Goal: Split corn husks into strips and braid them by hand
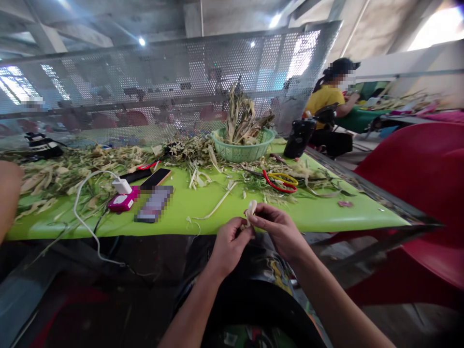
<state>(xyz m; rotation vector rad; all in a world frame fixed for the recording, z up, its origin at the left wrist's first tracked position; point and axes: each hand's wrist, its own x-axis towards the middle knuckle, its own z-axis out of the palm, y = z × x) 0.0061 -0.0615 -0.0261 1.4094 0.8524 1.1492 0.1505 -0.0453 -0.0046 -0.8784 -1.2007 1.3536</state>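
Note:
Between my two hands, just past the table's front edge and above my lap, is a small pale piece of folded dried husk (251, 209). My left hand (232, 244) pinches its lower end, thumb and fingers pressed together. From the right, my right hand (277, 227) grips its upper part between thumb and fingertips. The fingers hide much of the piece. A long pale husk strip (221, 200) lies on the green tabletop (181, 215) beyond my left hand. Beyond my right hand rest scissors with red and yellow handles (281, 181).
A green basket (241, 152) of dried husks stands at the back, before a perforated metal screen (163, 92). Phones (155, 179), a pink power socket (123, 199) and a white cable (78, 198) lie left. A dark bottle (302, 137), a red chair (420, 183) and a person in yellow (324, 101) are right.

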